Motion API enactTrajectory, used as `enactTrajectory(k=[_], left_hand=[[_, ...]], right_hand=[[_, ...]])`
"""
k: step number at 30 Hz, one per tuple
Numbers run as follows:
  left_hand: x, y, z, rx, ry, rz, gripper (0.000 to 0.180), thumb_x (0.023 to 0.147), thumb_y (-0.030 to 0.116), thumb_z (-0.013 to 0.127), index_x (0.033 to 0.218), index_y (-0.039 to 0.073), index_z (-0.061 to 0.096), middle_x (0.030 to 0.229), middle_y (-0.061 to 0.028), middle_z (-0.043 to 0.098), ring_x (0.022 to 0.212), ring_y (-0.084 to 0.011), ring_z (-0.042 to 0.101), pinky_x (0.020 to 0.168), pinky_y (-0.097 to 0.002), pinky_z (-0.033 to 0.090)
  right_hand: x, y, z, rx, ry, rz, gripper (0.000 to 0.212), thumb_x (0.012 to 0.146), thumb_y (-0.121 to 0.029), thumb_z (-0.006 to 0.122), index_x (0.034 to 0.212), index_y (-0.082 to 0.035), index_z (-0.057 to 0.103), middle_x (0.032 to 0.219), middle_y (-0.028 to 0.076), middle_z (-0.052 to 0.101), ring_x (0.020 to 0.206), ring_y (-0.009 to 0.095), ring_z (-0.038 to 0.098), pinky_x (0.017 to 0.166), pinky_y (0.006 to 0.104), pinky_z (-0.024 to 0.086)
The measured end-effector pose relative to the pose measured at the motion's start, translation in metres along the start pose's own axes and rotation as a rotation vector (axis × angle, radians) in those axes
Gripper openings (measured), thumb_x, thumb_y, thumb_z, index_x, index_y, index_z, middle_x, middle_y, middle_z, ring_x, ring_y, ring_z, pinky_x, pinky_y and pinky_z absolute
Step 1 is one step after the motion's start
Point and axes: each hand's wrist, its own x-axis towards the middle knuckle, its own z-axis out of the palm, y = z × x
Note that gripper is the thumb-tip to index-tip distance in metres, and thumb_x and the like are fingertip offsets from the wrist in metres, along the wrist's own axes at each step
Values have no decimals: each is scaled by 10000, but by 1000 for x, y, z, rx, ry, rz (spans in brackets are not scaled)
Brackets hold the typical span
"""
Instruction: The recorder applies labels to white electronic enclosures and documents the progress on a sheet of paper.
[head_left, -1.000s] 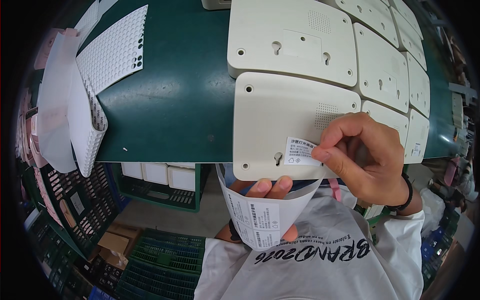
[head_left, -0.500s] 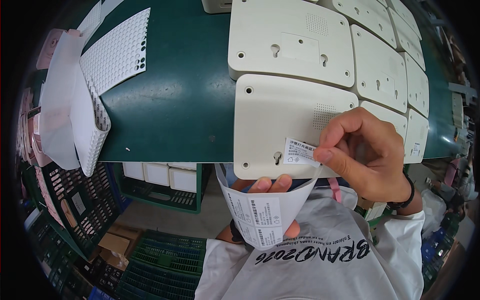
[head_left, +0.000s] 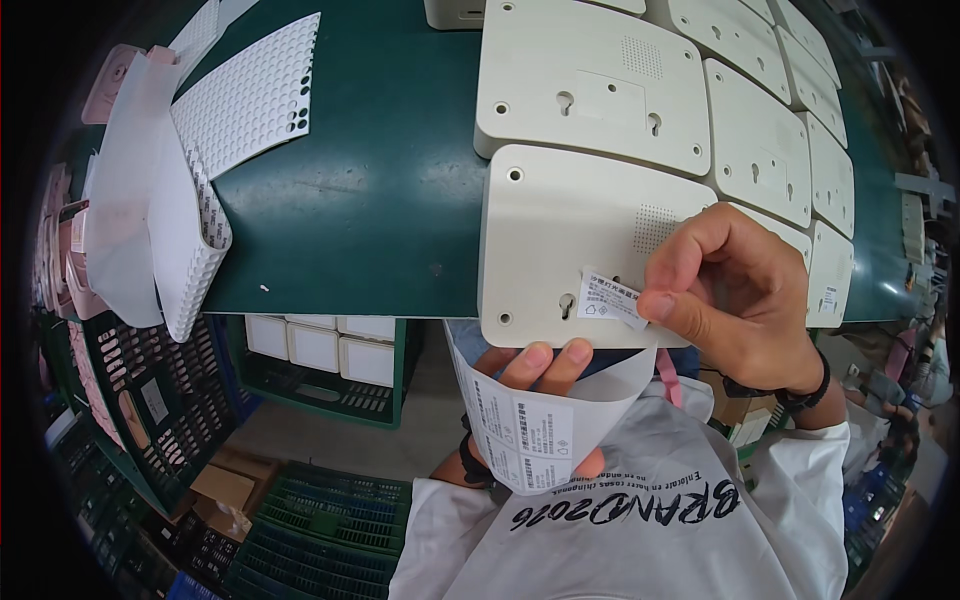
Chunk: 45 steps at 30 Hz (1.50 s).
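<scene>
In my right hand (head_left: 745,300), a small white printed label (head_left: 608,298) is pinched by its right end between thumb and forefinger. The label tilts over the lower middle of a cream plastic housing (head_left: 545,225), beside a keyhole slot; whether its left end touches the surface I cannot tell. My left hand (head_left: 548,366) is closed on a curled white label sheet (head_left: 515,432), at the housing's near edge. Two of its fingertips show above the sheet and the thumb below it; the rest is hidden behind the sheet. Several printed labels remain on the sheet.
More cream housings (head_left: 590,85) lie in rows behind and right on the green table (head_left: 350,200). Sheets of white round pads (head_left: 250,95) curl at the left. Below the table edge stand a green crate (head_left: 395,385) of white-faced parts and stacked green crates (head_left: 310,530).
The label in my right hand has tilted, its pinched end lower than before. My left fingertips show further up over the housing's near edge. The whole view has shifted slightly.
</scene>
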Motion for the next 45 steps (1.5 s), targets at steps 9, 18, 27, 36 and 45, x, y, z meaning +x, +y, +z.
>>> enactTrajectory(k=[9,18,27,36,45], left_hand=[[-16,6,-4,-79,-105,-121,777,996,631,177,1301,24,555,1293,-78,592,1282,-274,438,934,-432,447],[-22,5,0,-48,-110,-105,726,1028,558,121,1321,44,541,1245,-68,613,1242,-298,460,1003,-470,413],[-21,5,0,-110,-112,-123,681,1033,546,160,1384,59,481,1243,-94,618,1260,-303,452,1024,-475,388],[-25,5,-2,-78,-139,-101,685,1034,548,168,1382,55,493,1256,-120,620,1255,-318,461,1025,-484,387],[-31,6,-7,-182,-231,-217,751,974,666,287,1398,81,489,1419,-46,526,1381,-267,343,1073,-427,326]], right_hand=[[0,0,4,41,42,-23,225,839,64,709,916,-28,519,838,53,607,739,70,539,664,219,433],[0,11,9,-170,112,-163,181,866,68,683,942,-16,542,834,18,600,657,6,451,575,171,355],[2,2,11,-204,119,-157,171,860,53,691,923,-16,547,752,-28,554,571,-21,395,508,161,317],[8,-8,13,-412,119,-189,222,834,-30,743,928,-36,542,635,-41,508,490,8,368,466,185,288],[10,-11,-8,-497,56,-170,235,838,-86,743,960,-49,545,524,-4,459,449,73,390,462,246,335]])
